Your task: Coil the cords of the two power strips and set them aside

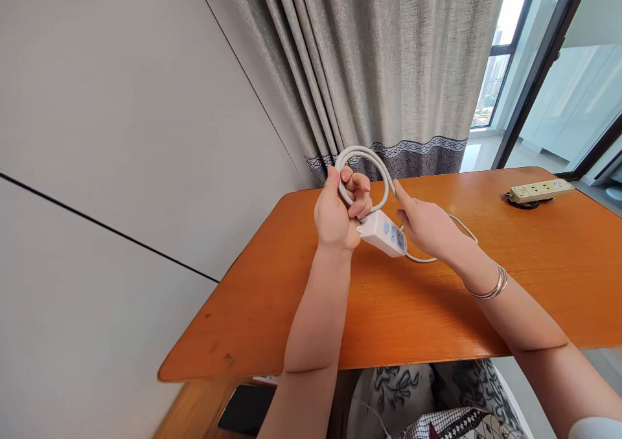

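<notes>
My left hand (340, 209) is closed around a coiled white cable (365, 151), its loops standing up above the fingers. Just below those fingers hangs a white power strip (383, 233) with blue-grey sockets, its near end against the left palm. My right hand (424, 225) has its index finger on the right side of the loops, with the other fingers curled under. Whether those curled fingers pinch the cable is partly hidden. A loose length of the same cable runs from behind the strip across the tabletop and under the right wrist.
A second, cream power strip (541, 190) with a dark cord lies at the far right of the orange wooden table (272, 309). Grey curtains (413, 70) hang behind the table, and a white wall (121, 135) borders its left. A black flat object (247, 408) sits below the front edge.
</notes>
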Demonstrator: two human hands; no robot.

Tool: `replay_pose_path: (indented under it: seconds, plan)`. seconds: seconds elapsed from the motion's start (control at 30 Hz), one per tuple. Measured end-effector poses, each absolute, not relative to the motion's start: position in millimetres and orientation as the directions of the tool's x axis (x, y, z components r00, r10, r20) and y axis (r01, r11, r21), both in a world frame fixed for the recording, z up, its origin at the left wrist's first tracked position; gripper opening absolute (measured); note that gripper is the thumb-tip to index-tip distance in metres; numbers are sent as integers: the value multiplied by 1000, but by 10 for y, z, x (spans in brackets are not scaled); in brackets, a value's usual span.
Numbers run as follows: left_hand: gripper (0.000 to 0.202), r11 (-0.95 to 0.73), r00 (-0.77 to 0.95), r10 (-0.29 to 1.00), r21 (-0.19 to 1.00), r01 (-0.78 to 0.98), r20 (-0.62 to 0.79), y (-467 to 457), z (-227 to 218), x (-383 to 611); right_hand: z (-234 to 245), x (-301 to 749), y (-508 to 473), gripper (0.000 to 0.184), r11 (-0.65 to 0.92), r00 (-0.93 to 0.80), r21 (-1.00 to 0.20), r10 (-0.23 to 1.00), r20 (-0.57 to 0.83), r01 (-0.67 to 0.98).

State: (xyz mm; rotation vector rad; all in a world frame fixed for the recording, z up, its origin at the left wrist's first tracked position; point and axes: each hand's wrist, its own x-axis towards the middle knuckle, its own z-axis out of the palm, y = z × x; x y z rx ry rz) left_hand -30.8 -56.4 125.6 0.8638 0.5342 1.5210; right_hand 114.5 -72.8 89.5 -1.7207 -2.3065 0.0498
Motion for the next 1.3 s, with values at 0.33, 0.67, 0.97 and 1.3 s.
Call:
replay_pose_path:
  seconds: [0.33, 0.67, 0.97, 1.3]
  plan:
    - [44, -237, -66, 966, 745, -623, 252, -445, 1147, -280, 886, 1128, -816, 69, 314, -313, -25, 949, 38, 949]
    - [43, -378, -177, 924, 734, -564, 340, -345, 1018, -247, 908, 1141, -952, 58, 359, -370, 102, 922, 117, 928]
    - [43, -443, -207, 893, 701, -559, 400, -429, 961, -89, 940, 1092, -1042, 38, 407, -421, 111, 891, 169, 907]
    - [40, -603, -377, 797, 669, -436, 473, -342, 853, -112, 940, 1067, -1139, 50, 435, -443, 87, 884, 150, 896]
